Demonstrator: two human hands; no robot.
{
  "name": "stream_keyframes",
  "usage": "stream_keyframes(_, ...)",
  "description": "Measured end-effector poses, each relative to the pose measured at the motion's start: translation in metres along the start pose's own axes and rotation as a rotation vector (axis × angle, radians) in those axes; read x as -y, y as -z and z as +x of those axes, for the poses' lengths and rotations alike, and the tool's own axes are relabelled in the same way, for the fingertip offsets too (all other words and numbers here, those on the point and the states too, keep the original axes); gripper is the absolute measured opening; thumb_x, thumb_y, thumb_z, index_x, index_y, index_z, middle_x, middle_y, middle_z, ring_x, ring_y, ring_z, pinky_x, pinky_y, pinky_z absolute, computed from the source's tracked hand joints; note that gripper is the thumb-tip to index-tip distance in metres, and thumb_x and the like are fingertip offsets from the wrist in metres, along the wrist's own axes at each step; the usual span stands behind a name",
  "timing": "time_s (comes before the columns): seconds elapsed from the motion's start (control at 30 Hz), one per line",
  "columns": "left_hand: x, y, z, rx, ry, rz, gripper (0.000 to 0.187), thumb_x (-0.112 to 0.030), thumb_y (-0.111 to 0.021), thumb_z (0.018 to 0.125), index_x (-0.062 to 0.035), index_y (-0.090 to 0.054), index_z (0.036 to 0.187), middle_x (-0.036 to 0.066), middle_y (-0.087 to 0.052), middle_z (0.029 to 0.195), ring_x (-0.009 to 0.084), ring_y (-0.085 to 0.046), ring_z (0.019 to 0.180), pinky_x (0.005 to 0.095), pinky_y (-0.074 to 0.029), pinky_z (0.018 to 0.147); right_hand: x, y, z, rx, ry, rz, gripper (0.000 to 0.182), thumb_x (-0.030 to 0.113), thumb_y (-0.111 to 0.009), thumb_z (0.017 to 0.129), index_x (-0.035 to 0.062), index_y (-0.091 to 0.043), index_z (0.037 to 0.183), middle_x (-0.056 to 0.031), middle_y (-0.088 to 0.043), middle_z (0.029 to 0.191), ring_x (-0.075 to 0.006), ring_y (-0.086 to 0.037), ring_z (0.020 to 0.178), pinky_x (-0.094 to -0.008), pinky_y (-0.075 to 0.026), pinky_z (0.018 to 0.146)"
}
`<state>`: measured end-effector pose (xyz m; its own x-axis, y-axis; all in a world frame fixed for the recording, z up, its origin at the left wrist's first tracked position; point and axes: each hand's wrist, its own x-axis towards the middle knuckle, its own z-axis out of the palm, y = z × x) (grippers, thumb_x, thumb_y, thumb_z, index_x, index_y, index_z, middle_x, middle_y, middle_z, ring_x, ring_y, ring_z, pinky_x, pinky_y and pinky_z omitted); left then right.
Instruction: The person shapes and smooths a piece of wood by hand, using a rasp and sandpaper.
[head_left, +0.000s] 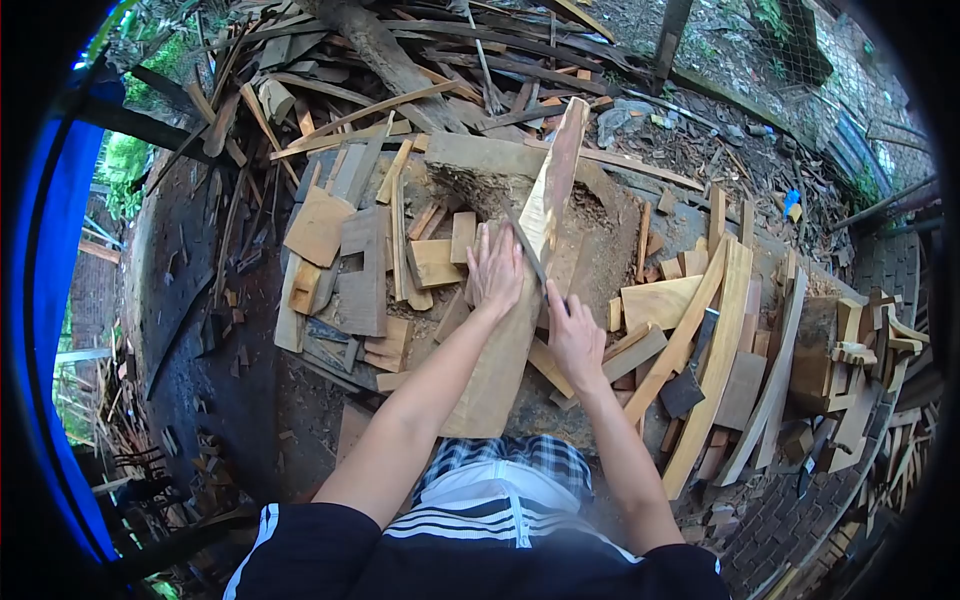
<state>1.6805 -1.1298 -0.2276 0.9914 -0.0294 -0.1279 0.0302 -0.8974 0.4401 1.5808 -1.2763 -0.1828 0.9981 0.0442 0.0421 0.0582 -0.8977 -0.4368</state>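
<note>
A long wooden board (487,382) runs from my lap away from me, its far end narrowing to a reddish tip with pale, freshly cut wood along one face. My left hand (496,268) lies flat on the board's left side with fingers stretched forward, beside the blade. My right hand (574,338) is closed on the handle end of a long, narrow, dark-bladed knife (526,243). The blade slants up and left across the board, its far end just beyond my left fingertips. The handle is mostly hidden in my right hand.
A hollowed, rough wooden block (480,155) sits under the board's far part. Wood offcuts (362,270) crowd the left, and curved wooden strips (712,370) lean at the right near a dark-headed tool (683,393). Scrap timber (380,60) is heaped at the back.
</note>
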Motion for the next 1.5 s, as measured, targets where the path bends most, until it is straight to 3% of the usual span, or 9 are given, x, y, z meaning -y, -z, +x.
stream_keyframes(0.33, 0.000, 0.007, 0.006, 0.025, -0.024, -0.001, 0.050, -0.036, -0.033, 0.104, -0.0178, -0.037, 0.151, 0.000, -0.028, 0.161, 0.0276, -0.014, 0.151, 0.0579, -0.009, 0.119, 0.005, -0.019, 0.066, -0.094, -0.055, 0.006, 0.050, 0.015, -0.053, 0.095, 0.0235, -0.047, 0.144, -0.0153, -0.056, 0.087, -0.0351, -0.065, 0.076, -0.0452, -0.051, 0.057)
stream_keyframes(0.57, 0.003, 0.004, 0.005, -0.006, -0.035, -0.005, 0.050, -0.036, -0.033, 0.104, -0.0170, -0.039, 0.150, 0.001, -0.028, 0.161, 0.0282, -0.013, 0.151, 0.0567, -0.009, 0.119, 0.003, -0.004, 0.031, 0.037, -0.077, -0.036, 0.045, 0.021, -0.051, 0.099, 0.0249, -0.049, 0.143, -0.0147, -0.055, 0.085, -0.0340, -0.064, 0.071, -0.0451, -0.050, 0.057)
stream_keyframes(0.77, 0.002, 0.005, 0.007, -0.015, -0.056, -0.006, 0.050, -0.037, -0.034, 0.104, -0.0167, -0.040, 0.149, 0.001, -0.029, 0.161, 0.0287, -0.014, 0.151, 0.0573, -0.012, 0.119, -0.003, -0.018, 0.084, -0.120, -0.066, -0.029, 0.049, 0.016, -0.053, 0.094, 0.0255, -0.048, 0.142, -0.0126, -0.055, 0.085, -0.0309, -0.065, 0.073, -0.0445, -0.053, 0.056)
stream_keyframes(0.97, 0.001, 0.005, 0.007, -0.010, -0.057, 0.043, 0.049, -0.038, -0.034, 0.104, -0.0171, -0.041, 0.148, 0.001, -0.030, 0.160, 0.0297, -0.017, 0.150, 0.0572, -0.016, 0.117, -0.009, -0.012, 0.033, -0.022, -0.114, -0.025, 0.050, 0.018, -0.055, 0.097, 0.0263, -0.048, 0.146, -0.0130, -0.053, 0.082, -0.0322, -0.063, 0.070, -0.0423, -0.049, 0.057)
stream_keyframes(1.1, 0.005, 0.001, 0.008, -0.034, -0.092, 0.046, 0.049, -0.037, -0.035, 0.104, -0.0174, -0.041, 0.148, 0.002, -0.031, 0.160, 0.0298, -0.019, 0.149, 0.0576, -0.018, 0.116, -0.023, -0.013, 0.074, -0.043, -0.146, -0.051, 0.046, 0.022, -0.052, 0.099, 0.0264, -0.048, 0.145, -0.0145, -0.054, 0.083, -0.0343, -0.063, 0.071, -0.0435, -0.050, 0.057)
stream_keyframes(1.17, 0.004, 0.004, 0.006, -0.034, -0.109, 0.054, 0.049, -0.036, -0.036, 0.103, -0.0173, -0.041, 0.148, 0.002, -0.031, 0.159, 0.0298, -0.019, 0.149, 0.0577, -0.018, 0.116, -0.028, -0.015, 0.093, -0.177, -0.106, -0.048, 0.044, 0.024, -0.050, 0.100, 0.0269, -0.048, 0.144, -0.0147, -0.054, 0.083, -0.0352, -0.063, 0.071, -0.0445, -0.050, 0.057)
stream_keyframes(1.23, 0.002, 0.005, 0.007, -0.023, -0.079, 0.078, 0.049, -0.035, -0.033, 0.104, -0.0163, -0.039, 0.149, 0.001, -0.031, 0.160, 0.0288, -0.017, 0.150, 0.0524, -0.019, 0.117, -0.024, -0.008, 0.082, -0.179, -0.132, -0.033, 0.046, 0.021, -0.053, 0.099, 0.0279, -0.049, 0.144, -0.0136, -0.054, 0.083, -0.0342, -0.063, 0.071, -0.0445, -0.050, 0.057)
stream_keyframes(1.37, 0.002, 0.005, 0.005, -0.030, -0.076, 0.076, 0.048, -0.035, -0.033, 0.104, -0.0159, -0.040, 0.148, 0.001, -0.032, 0.159, 0.0286, -0.017, 0.150, 0.0524, -0.020, 0.116, -0.003, -0.002, 0.040, -0.060, -0.048, -0.004, 0.052, 0.015, -0.056, 0.094, 0.0303, -0.049, 0.143, -0.0102, -0.054, 0.084, -0.0287, -0.064, 0.072, -0.0416, -0.052, 0.055)
stream_keyframes(1.5, 0.001, 0.007, 0.005, -0.026, -0.077, 0.094, 0.047, -0.036, -0.033, 0.105, -0.0166, -0.041, 0.147, 0.001, -0.032, 0.159, 0.0289, -0.018, 0.149, 0.0529, -0.021, 0.116, -0.008, -0.014, 0.078, -0.066, -0.056, -0.003, 0.052, 0.016, -0.056, 0.093, 0.0308, -0.050, 0.142, -0.0103, -0.055, 0.084, -0.0289, -0.065, 0.072, -0.0420, -0.053, 0.055)
